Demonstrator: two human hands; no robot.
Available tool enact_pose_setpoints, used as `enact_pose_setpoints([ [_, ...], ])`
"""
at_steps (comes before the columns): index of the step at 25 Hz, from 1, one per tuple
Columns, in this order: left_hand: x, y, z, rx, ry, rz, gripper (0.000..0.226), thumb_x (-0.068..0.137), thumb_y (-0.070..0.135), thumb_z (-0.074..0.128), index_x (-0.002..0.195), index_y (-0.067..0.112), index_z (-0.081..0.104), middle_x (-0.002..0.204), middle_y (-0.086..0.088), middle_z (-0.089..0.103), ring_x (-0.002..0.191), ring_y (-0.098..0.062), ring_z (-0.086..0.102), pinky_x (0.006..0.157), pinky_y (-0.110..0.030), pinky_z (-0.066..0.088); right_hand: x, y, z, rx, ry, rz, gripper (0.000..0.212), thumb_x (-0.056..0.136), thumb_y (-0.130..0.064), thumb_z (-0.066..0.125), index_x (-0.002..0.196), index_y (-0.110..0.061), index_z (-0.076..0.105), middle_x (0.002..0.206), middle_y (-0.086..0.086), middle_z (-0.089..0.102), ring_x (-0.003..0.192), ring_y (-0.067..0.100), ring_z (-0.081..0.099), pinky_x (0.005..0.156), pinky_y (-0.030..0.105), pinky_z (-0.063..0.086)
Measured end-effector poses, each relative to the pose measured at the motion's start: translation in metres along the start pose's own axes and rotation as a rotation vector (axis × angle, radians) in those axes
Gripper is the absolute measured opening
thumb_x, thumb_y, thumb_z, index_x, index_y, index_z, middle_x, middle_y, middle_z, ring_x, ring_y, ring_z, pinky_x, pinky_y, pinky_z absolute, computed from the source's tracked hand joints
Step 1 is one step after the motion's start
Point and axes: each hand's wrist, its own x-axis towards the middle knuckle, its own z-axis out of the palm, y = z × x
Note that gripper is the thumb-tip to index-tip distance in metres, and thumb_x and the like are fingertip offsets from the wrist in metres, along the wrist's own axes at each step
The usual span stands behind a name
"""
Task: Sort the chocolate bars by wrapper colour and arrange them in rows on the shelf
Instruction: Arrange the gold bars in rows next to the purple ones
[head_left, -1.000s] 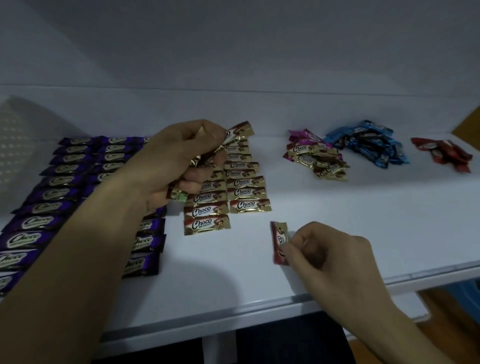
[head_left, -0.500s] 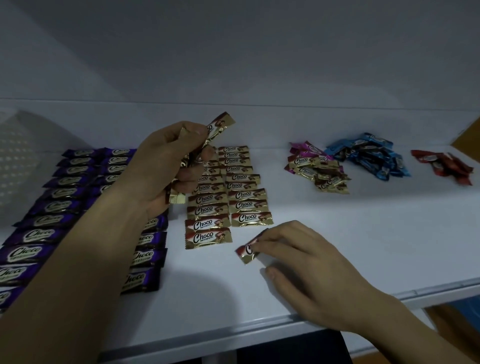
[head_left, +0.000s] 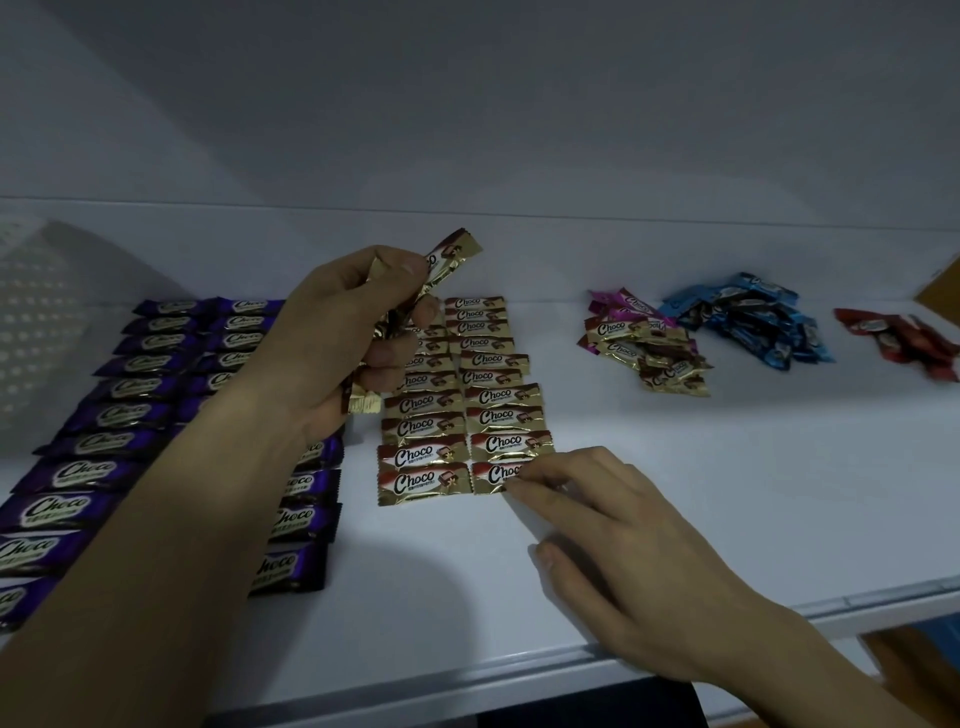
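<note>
Two columns of gold-wrapped chocolate bars (head_left: 470, 395) lie on the white shelf (head_left: 675, 467), beside rows of purple bars (head_left: 119, 415) on the left. My left hand (head_left: 343, 343) hovers above the gold columns and grips a bunch of gold bars (head_left: 441, 265). My right hand (head_left: 597, 530) rests low on the shelf, its fingertips on the right end of the nearest gold bar (head_left: 498, 475) in the right column, which lies flat in line with the others.
Loose heaps sit further right: gold bars (head_left: 654, 353) mixed with pink ones (head_left: 623, 304), a blue heap (head_left: 748, 317) and red bars (head_left: 904, 338). A white perforated basket (head_left: 36, 312) stands at far left. The shelf's front edge (head_left: 519, 675) runs below my right hand.
My right hand carried a gold bar leftward, laid it flat at the near end of the right gold column. My left hand stayed raised with its bunch.
</note>
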Motion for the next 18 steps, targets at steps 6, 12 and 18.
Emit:
enact_pose_setpoints([
  [6,0.000,0.001,0.000,0.002,0.013,0.000,0.019,0.103,0.020,0.050,0.086,0.017,0.058,0.070,-0.001,0.057,0.040,-0.008,0.030,0.038,-0.014,0.025,0.007,0.008,-0.005,0.096,0.124,0.013,0.038,0.098,-0.032,0.052,0.133,-0.022,0.060,0.133,-0.010,0.054,0.124,0.009,0.048,0.097,0.034,0.043],
  [12,0.000,0.000,0.001,0.011,0.039,-0.006,0.021,0.103,0.018,0.050,0.085,0.017,0.059,0.070,-0.003,0.056,0.039,-0.008,0.030,0.038,-0.015,0.024,0.083,0.060,0.007,0.091,0.149,0.176,0.033,0.103,-0.025,0.045,0.132,-0.020,0.061,0.119,-0.008,0.052,0.112,0.008,0.044,0.092,0.029,0.038],
  [18,0.002,0.001,-0.002,0.008,0.040,0.004,0.021,0.102,0.019,0.051,0.084,0.017,0.059,0.071,-0.003,0.056,0.040,-0.008,0.030,0.038,-0.015,0.024,0.086,0.068,0.016,0.025,0.086,0.194,0.041,0.102,-0.039,0.034,0.133,-0.033,0.060,0.116,-0.012,0.047,0.111,0.006,0.040,0.094,0.031,0.036],
])
